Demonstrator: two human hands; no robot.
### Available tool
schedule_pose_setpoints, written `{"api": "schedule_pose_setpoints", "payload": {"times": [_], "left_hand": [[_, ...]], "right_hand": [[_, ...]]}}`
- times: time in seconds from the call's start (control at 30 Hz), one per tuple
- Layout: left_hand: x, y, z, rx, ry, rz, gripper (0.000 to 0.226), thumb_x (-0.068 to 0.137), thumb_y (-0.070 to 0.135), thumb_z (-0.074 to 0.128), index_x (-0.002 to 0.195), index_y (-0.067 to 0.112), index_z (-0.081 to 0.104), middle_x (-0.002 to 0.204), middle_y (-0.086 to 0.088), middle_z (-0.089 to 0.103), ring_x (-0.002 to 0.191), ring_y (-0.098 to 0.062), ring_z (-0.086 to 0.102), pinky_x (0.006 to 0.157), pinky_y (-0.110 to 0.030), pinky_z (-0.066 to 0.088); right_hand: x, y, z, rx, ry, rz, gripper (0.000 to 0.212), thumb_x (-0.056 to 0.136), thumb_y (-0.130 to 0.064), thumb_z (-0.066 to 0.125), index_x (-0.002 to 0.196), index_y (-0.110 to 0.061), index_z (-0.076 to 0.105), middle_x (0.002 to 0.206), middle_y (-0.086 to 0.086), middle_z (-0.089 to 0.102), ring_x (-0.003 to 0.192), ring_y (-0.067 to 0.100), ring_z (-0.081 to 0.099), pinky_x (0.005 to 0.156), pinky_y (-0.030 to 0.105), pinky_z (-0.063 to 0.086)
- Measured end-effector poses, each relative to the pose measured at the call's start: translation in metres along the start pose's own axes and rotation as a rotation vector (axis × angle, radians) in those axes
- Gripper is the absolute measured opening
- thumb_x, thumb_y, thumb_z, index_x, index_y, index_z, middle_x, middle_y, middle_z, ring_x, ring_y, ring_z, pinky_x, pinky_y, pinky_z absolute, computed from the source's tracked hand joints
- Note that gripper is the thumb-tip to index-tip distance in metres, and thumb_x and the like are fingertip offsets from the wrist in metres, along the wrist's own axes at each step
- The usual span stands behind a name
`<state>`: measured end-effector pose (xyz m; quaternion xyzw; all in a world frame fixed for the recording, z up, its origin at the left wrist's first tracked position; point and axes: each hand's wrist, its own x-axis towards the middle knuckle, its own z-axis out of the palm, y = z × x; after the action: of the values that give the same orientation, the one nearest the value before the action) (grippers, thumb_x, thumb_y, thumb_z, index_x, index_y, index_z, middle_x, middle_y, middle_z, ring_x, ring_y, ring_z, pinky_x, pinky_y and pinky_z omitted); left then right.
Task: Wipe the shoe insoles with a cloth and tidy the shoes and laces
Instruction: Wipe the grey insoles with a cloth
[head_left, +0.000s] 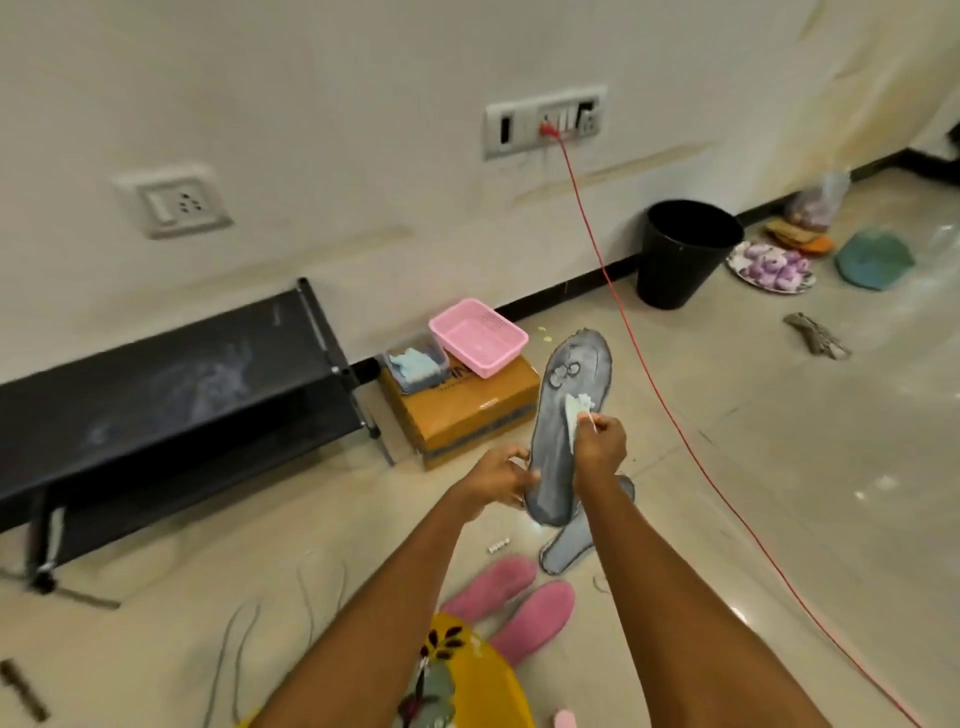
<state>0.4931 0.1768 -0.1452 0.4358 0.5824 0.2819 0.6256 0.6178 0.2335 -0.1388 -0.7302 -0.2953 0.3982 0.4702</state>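
While gripped, insole (566, 415) between hands.

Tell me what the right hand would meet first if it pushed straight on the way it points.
The right hand, pinching the cloth, would most likely meet the grey insole held up just ahead; depth is unclear.

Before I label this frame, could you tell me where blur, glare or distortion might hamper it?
Head view: wide-angle bend curves the wall skirting; pink insoles look motion-smeared; glare spots sit on the floor; grey insole and cloth stay fairly sharp.
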Motion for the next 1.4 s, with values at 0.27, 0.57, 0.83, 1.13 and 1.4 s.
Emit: {"api": "schedule_pose_setpoints", "payload": {"times": [0.27,0.57,0.83,1.13,1.4], "left_hand": [[-0.14,0.081,-0.027,-0.782,0.333,0.096,0.054,0.091,0.054,0.047,0.112,0.007,0.061,0.104,-0.013,0.067,0.096,-0.029,0.062,0.092,-0.043,0.049],[-0.253,0.082,-0.06,-1.067,0.194,0.395,0.06,0.09,0.054,0.045,0.101,-0.002,0.067,0.1,-0.018,0.068,0.09,-0.029,0.066,0.087,-0.04,0.05],[-0.29,0.11,-0.05,-1.038,0.143,0.527,0.062,0.09,0.061,0.039,0.113,0.008,0.061,0.099,-0.016,0.068,0.09,-0.029,0.065,0.083,-0.04,0.052],[-0.305,0.126,-0.076,-1.102,0.207,0.541,0.064,0.092,0.061,0.034,0.1,0.006,0.067,0.094,-0.016,0.069,0.088,-0.027,0.066,0.085,-0.038,0.05],[-0.293,0.118,-0.083,-1.134,0.229,0.545,0.059,0.098,0.051,0.029,0.1,0.005,0.066,0.086,-0.017,0.071,0.077,-0.026,0.07,0.075,-0.035,0.056]], "right_hand": [[-0.152,-0.062,-0.06,-0.117,-0.594,-0.42,0.009,0.09,-0.015,0.059,0.087,-0.007,0.06,0.083,0.003,0.06,0.076,0.013,0.055,0.068,0.027,0.045],[-0.238,-0.107,-0.087,-0.317,-0.821,-0.738,0.01,0.086,-0.023,0.062,0.083,-0.015,0.057,0.092,0.01,0.057,0.075,0.009,0.052,0.062,0.01,0.038],[-0.31,-0.179,-0.062,-0.465,-0.349,-1.291,0.019,0.091,-0.019,0.053,0.107,-0.017,0.062,0.104,0.003,0.064,0.101,0.021,0.051,0.082,0.033,0.038],[-0.346,-0.184,-0.052,-0.585,-0.391,-1.502,0.027,0.094,-0.032,0.046,0.1,-0.018,0.069,0.101,0.004,0.064,0.098,0.022,0.051,0.085,0.033,0.033],[-0.338,-0.177,-0.028,-0.549,-0.397,-1.408,0.024,0.091,-0.027,0.048,0.092,-0.018,0.07,0.09,0.0,0.061,0.091,0.02,0.049,0.081,0.036,0.041]]}}
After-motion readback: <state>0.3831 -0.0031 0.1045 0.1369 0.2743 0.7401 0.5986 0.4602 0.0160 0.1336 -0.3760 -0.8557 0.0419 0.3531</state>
